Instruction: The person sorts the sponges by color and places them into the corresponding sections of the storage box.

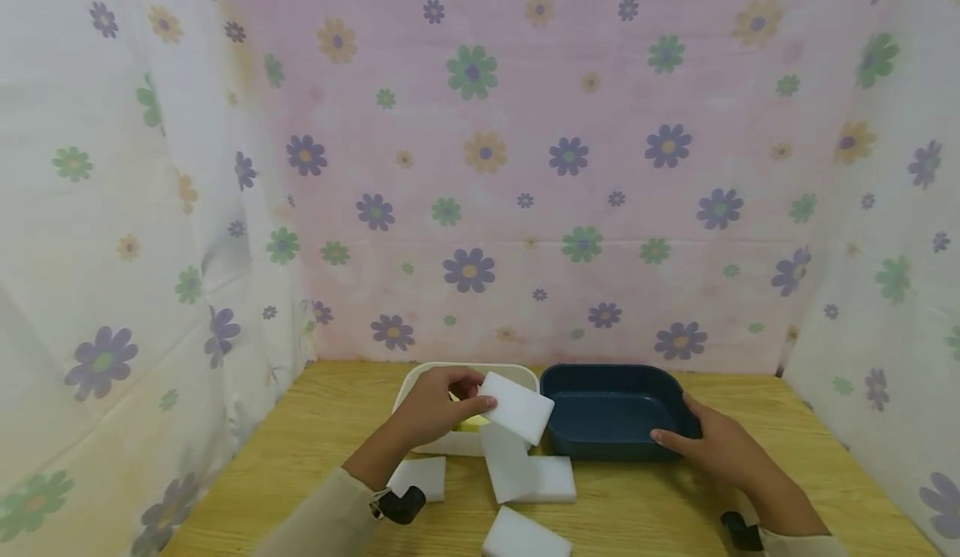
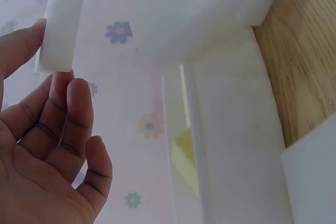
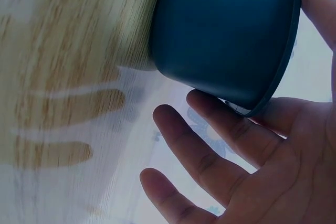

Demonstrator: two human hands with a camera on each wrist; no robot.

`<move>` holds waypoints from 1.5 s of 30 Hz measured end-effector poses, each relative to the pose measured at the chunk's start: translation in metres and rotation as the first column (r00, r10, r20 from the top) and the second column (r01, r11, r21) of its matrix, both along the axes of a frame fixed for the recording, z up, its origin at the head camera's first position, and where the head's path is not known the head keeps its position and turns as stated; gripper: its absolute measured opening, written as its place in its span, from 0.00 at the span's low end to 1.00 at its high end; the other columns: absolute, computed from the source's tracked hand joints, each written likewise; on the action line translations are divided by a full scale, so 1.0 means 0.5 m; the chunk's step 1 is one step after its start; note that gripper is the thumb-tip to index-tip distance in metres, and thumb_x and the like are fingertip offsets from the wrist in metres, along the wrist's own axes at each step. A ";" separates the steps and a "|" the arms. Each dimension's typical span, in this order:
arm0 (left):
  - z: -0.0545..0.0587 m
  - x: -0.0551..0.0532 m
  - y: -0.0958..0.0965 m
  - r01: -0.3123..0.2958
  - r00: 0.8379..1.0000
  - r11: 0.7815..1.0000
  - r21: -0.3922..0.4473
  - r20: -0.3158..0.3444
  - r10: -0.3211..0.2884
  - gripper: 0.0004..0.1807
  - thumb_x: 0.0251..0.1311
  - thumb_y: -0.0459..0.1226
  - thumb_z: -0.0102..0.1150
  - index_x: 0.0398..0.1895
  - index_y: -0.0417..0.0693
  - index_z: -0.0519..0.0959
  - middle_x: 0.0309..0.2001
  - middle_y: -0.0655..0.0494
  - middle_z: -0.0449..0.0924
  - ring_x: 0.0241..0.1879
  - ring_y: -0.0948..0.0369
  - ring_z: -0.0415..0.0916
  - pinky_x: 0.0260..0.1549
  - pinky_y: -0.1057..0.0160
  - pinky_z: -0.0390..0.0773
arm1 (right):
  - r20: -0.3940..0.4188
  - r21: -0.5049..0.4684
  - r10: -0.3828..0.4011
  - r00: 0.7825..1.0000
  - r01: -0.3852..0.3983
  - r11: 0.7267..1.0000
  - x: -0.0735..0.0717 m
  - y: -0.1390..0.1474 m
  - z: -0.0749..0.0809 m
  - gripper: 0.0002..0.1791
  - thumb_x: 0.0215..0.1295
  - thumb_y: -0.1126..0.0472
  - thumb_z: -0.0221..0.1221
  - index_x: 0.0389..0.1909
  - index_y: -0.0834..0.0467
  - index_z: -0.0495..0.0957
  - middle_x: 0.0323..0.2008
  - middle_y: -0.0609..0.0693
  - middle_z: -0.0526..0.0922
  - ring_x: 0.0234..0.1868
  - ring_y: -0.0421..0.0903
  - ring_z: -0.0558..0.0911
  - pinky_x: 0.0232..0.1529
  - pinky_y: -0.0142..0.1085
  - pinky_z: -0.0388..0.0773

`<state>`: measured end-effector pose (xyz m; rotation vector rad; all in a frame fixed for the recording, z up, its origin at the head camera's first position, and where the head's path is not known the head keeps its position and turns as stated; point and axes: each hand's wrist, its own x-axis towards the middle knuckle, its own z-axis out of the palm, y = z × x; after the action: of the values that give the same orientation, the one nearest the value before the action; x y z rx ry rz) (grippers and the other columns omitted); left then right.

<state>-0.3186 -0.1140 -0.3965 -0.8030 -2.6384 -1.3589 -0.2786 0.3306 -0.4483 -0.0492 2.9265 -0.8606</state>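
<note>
My left hand (image 1: 433, 411) pinches a white sponge block (image 1: 519, 408) between thumb and fingers, tilted above the front right of a white bin (image 1: 461, 444). Inside that bin a bit of something yellow (image 1: 471, 427) shows, partly hidden by the hand. In the left wrist view the held sponge block (image 2: 64, 24) is seen edge-on. At the right end of a dark blue bin (image 1: 600, 449), my right hand (image 1: 727, 449) grips the rim and corner. The right wrist view has the thumb at the rim of the blue bin (image 3: 226, 30), with the lower fingers spread below.
Several more white sponge blocks lie on the wooden table (image 1: 637, 515) in front of the bins: one at left (image 1: 423, 478), one at the front (image 1: 525, 536), and one leaning block (image 1: 506, 465) overlapping another (image 1: 553, 480). A flowered curtain (image 1: 525, 207) stands behind.
</note>
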 end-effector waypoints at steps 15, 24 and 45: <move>-0.007 -0.027 0.111 -0.131 0.991 0.990 -0.053 0.024 0.132 0.27 0.60 0.54 0.73 0.54 0.45 0.87 0.40 0.59 0.87 0.38 0.63 0.80 0.35 0.61 0.81 | -0.017 0.043 0.000 1.000 0.000 0.999 0.007 0.009 0.005 0.64 0.67 0.27 0.57 0.80 0.72 0.44 0.75 0.79 0.54 0.70 0.80 0.64 0.58 0.68 0.72; -0.004 -0.047 0.182 -0.199 0.980 0.963 -0.181 -0.018 0.200 0.15 0.60 0.53 0.73 0.37 0.53 0.91 0.31 0.63 0.84 0.29 0.66 0.74 0.25 0.65 0.72 | -0.021 0.028 0.003 1.000 -0.003 1.000 0.004 0.006 0.003 0.63 0.68 0.28 0.58 0.80 0.73 0.44 0.75 0.79 0.53 0.71 0.80 0.62 0.60 0.70 0.70; -0.009 -0.084 0.253 -0.237 0.962 0.916 -0.324 0.054 0.268 0.15 0.56 0.51 0.77 0.18 0.56 0.85 0.20 0.65 0.80 0.22 0.62 0.73 0.19 0.61 0.69 | -0.037 0.030 0.005 0.999 -0.004 1.000 0.003 -0.003 0.003 0.65 0.65 0.25 0.58 0.80 0.73 0.45 0.75 0.79 0.54 0.71 0.79 0.62 0.61 0.69 0.69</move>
<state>-0.3604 0.0124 -0.4011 -0.4017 -2.9543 -0.9493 -0.2773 0.3290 -0.4467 -0.0703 2.9719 -0.8234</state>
